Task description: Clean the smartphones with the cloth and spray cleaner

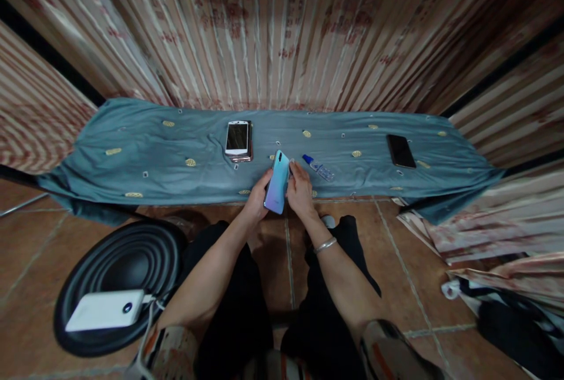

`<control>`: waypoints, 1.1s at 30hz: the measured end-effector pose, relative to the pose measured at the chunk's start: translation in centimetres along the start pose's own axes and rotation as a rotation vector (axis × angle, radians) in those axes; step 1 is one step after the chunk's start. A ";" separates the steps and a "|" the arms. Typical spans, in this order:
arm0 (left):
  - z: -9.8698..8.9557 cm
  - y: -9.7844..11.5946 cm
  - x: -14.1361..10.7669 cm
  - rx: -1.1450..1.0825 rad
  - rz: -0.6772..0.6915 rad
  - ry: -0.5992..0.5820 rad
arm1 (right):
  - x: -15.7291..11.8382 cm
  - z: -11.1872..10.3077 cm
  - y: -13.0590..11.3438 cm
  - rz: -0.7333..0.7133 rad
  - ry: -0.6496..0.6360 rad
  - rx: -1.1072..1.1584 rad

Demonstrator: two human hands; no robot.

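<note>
A smartphone (277, 185) with a shiny blue-to-purple back is tilted up over the front edge of the cloth-covered bench. My left hand (257, 197) is wrapped round its left side and lower edge. Close by its right edge, my right hand (301, 191) has its fingers curled together; a small pale bit shows at the fingertips, too small to name. Just beyond that hand lies a small clear bottle (321, 169) with a blue cap. A white-fronted phone (237, 138) rests on top of a small stack to the left.
A black phone (400, 151) lies at the right of the teal patterned cloth (202, 183). Striped curtains (282, 33) hang behind and at both sides. A white power bank (106, 310) with a cable sits on a round black ribbed stool (170, 256) at lower left.
</note>
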State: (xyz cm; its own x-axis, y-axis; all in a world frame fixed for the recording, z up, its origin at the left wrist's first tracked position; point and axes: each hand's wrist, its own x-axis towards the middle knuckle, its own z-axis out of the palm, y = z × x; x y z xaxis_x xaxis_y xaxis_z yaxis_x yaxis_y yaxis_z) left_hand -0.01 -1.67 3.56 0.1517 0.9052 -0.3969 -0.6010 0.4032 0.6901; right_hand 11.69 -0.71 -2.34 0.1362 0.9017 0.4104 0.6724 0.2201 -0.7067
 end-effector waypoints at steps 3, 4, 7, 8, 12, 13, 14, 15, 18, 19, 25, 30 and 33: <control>-0.1 -0.2 -0.1 0.021 0.016 -0.018 | 0.1 -0.1 0.0 -0.031 0.020 -0.006; -0.1 -0.3 -0.1 0.027 0.019 -0.027 | 0.1 -0.2 0.0 -0.041 0.022 -0.010; -0.2 -0.5 0.0 0.036 0.016 -0.052 | 0.2 -0.4 0.1 -0.070 0.023 -0.021; -0.2 -0.5 0.0 0.036 0.013 -0.058 | 0.2 -0.4 0.2 -0.079 0.023 -0.021; -0.5 -0.4 0.1 0.032 -0.013 -0.045 | 0.3 -0.4 0.4 -0.075 0.033 -0.038; -0.6 -0.4 0.1 0.034 -0.025 -0.043 | 0.3 -0.4 0.5 -0.060 0.036 -0.043; -0.6 -0.3 0.0 0.038 -0.037 -0.044 | 0.3 -0.3 0.6 -0.043 0.038 -0.046; -0.7 -0.3 0.0 0.043 -0.046 -0.047 | 0.3 -0.2 0.6 -0.026 0.039 -0.046; -0.8 -0.2 -0.1 0.068 -0.055 -0.043 | 0.3 -0.1 0.6 0.012 0.045 -0.035; -0.8 -0.2 -0.1 0.076 -0.054 -0.038 | 0.3 -0.2 0.5 0.018 0.047 -0.030; -0.9 -0.9 0.0 0.128 -0.064 -0.083 | 0.4 -0.6 0.1 -0.018 0.048 0.004; -1.1 -1.3 0.3 0.152 -0.070 -0.093 | 0.5 -0.9 0.0 -0.067 0.057 0.025; -1.2 -1.4 0.3 0.158 -0.067 -0.095 | 0.5 -1.0 0.0 -0.084 0.055 0.025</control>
State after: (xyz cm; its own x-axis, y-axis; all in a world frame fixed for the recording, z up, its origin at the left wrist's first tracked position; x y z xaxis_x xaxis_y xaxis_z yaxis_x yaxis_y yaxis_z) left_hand -0.01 -2.11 1.73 0.2653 0.8812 -0.3912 -0.4578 0.4722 0.7533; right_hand 12.46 -0.64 -1.56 0.1205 0.8578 0.4996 0.6647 0.3041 -0.6824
